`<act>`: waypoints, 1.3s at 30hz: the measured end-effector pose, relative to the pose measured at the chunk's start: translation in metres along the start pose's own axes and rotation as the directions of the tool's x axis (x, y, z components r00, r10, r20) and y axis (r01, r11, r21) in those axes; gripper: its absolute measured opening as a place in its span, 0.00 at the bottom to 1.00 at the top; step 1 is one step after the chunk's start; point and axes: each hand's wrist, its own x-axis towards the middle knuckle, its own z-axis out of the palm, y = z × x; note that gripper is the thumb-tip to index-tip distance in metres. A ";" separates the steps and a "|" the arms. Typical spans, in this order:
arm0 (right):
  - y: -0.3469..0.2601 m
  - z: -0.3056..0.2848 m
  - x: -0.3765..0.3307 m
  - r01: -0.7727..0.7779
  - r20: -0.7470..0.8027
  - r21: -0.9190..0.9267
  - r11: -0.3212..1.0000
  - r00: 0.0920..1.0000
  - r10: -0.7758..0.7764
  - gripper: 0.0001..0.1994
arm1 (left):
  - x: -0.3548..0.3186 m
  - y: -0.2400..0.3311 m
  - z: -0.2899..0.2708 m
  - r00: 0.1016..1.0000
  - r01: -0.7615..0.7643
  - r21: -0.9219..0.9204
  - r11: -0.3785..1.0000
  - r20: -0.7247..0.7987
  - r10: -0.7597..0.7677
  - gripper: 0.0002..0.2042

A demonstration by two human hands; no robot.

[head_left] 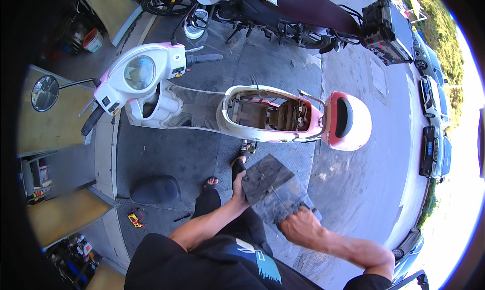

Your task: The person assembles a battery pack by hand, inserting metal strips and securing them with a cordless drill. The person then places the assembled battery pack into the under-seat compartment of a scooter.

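A dark grey, scuffed rectangular box (270,181), which looks like a scooter battery, is held tilted in front of my body. My left hand (239,186) grips its left side, with the fingers mostly hidden behind it. My right hand (302,227) is closed at the near right edge; whether it grips a strap or the edge itself is hidden. Beyond the box stands a pink and white scooter (177,105). Its seat is off and the under-seat compartment (252,113) lies open, with loose wires and dark parts inside.
A black seat (155,189) rests on the floor to the left. Near it lie a yellow multimeter (135,219) and a thin black tool (182,217). A dark motorcycle (308,9) stands on the far side, carrying a black top box (386,29). Parked cars (431,148) line the right.
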 end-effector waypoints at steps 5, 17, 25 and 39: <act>0.100 -0.073 0.044 0.119 0.087 -0.170 0.978 0.991 -0.105 0.07 | 0.089 0.022 0.050 0.959 -0.241 -0.097 0.966 0.131 0.252 0.35; 0.253 -0.130 0.208 0.326 0.298 -0.328 0.887 0.926 -0.230 0.06 | 0.109 0.096 0.004 0.813 -0.125 0.305 0.944 -0.514 0.274 0.35; 0.294 -0.153 0.257 0.403 0.236 -0.193 0.894 0.904 -0.357 0.06 | -0.040 0.162 -0.162 0.177 -0.500 0.425 0.754 -0.803 0.569 0.18; 0.317 -0.167 0.286 0.360 0.386 -0.092 0.928 0.872 -0.300 0.08 | 0.003 -0.030 -0.167 0.033 -0.209 0.370 0.905 -0.922 0.385 0.16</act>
